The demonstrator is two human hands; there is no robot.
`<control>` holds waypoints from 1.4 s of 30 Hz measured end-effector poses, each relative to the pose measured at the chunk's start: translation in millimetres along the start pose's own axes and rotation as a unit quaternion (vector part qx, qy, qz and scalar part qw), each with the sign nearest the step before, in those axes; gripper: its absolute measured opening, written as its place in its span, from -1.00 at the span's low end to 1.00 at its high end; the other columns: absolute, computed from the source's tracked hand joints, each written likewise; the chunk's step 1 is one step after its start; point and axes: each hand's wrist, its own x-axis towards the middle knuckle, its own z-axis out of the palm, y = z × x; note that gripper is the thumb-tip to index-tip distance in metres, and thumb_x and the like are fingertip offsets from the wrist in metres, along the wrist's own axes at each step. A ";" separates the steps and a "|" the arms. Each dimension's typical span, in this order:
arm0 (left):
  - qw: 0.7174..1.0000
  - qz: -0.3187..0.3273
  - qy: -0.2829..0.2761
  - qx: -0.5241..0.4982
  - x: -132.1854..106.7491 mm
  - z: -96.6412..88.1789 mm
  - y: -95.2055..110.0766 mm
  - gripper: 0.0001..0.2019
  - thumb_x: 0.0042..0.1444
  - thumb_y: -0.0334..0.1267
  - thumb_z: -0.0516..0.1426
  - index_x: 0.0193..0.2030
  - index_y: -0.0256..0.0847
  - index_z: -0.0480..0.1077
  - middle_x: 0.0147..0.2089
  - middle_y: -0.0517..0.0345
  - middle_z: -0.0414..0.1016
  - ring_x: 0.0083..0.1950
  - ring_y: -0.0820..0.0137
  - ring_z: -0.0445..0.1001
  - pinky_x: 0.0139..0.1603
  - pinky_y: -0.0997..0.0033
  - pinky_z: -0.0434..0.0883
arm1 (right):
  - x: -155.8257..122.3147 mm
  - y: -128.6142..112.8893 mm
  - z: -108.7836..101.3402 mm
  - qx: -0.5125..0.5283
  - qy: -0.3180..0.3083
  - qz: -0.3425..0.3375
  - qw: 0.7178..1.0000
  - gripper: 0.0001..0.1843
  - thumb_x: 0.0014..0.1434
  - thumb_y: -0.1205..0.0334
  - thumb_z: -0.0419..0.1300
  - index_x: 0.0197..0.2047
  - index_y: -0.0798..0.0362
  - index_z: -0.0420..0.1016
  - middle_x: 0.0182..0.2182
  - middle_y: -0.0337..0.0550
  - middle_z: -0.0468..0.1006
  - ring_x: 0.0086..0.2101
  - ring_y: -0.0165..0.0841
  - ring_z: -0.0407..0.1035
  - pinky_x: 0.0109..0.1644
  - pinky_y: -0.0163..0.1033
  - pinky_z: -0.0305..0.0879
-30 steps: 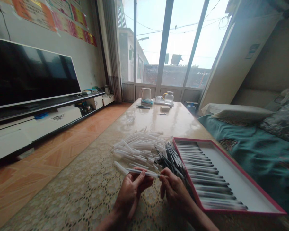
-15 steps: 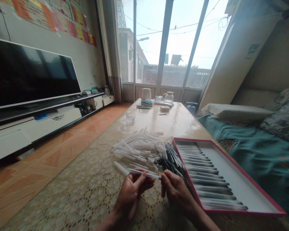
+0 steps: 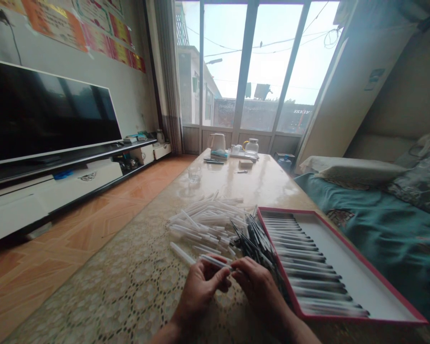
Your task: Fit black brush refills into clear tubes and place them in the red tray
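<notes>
Centrally, near the front edge of the surface [image 3: 136,286], the left hand [image 3: 200,289] and right hand [image 3: 260,286] meet on 1 clear tube [image 3: 215,261], both sets of fingers pinched narrowly around it; holding it level and pressing straight along its axis would likely serve best. To the right, the red-rimmed box [image 3: 351,272] holds 1 row of pens [image 3: 301,260] laid side by side, while loose tubes [image 3: 204,220] and dark refills [image 3: 258,236] lie heaped beside it.
</notes>
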 end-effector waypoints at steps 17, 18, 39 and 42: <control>0.837 0.172 0.084 0.513 8.6 -29.3 1.3 -0.68 -0.03 -0.51 0.01 -0.15 -0.19 0.44 -0.14 -0.02 0.47 -0.09 0.19 0.41 -0.05 0.19 0.29 | -1.7 -4.8 -11.1 0.033 0.090 0.099 0.990 -0.71 0.26 0.07 -0.06 -0.29 0.06 0.36 -0.43 -0.11 0.47 -0.46 -0.34 0.35 -0.45 -0.34 0.22; 0.833 0.171 0.085 0.519 7.8 -29.4 2.7 -0.69 -0.04 -0.51 0.02 -0.17 -0.20 0.43 -0.15 -0.01 0.47 -0.10 0.20 0.41 -0.05 0.20 0.28 | -1.9 -4.6 -11.2 0.033 0.088 0.099 0.991 -0.71 0.26 0.07 -0.06 -0.29 0.06 0.36 -0.43 -0.11 0.47 -0.46 -0.33 0.35 -0.45 -0.34 0.23; 0.974 0.096 0.124 0.161 10.4 -24.8 6.7 -0.79 0.01 -0.22 0.16 -0.19 -0.18 0.32 -0.47 0.25 0.39 -0.41 0.38 0.41 -0.34 0.38 0.36 | -6.3 -4.8 -2.7 0.022 0.037 0.066 0.997 -0.89 0.27 0.22 -0.10 -0.22 0.02 0.19 -0.53 -0.30 0.38 -0.56 -0.42 0.30 -0.48 -0.36 0.13; 0.993 0.016 0.118 0.013 11.9 -26.5 7.7 -0.74 0.00 -0.20 0.17 -0.17 -0.25 0.33 -0.40 0.16 0.48 -0.34 0.38 0.48 -0.26 0.37 0.41 | -7.6 -6.2 -2.8 -0.022 0.049 0.044 0.998 -0.87 0.24 0.27 -0.10 -0.17 0.03 0.22 -0.57 -0.34 0.31 -0.57 -0.41 0.25 -0.46 -0.34 0.08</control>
